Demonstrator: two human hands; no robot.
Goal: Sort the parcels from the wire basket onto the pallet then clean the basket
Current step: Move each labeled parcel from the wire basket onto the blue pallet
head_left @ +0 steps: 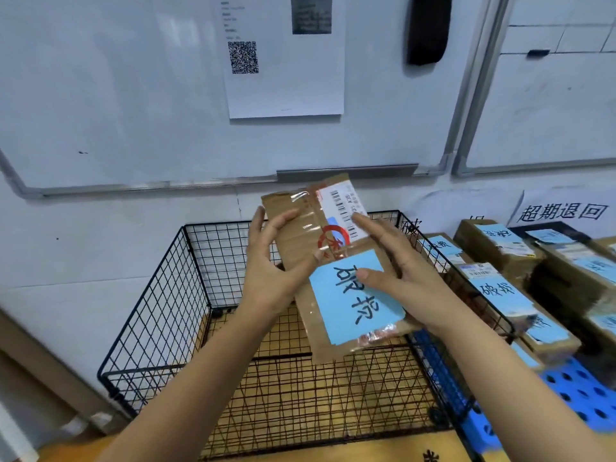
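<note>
Parcel (300,225) of brown cardboard sits tilted between both hands, above the wire basket (160,315). The left hand (270,261) grips its left edge, thumb across the front. The right hand (400,271) holds its right edge, thumb pressed on the blue label (353,308). More boxes (500,288) lie on the blue pallet (580,391) just right of the basket.

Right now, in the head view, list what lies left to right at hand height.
Wire basket left wall → left hand → held parcel → right hand → labelled parcels stacked on the blue pallet.
</note>
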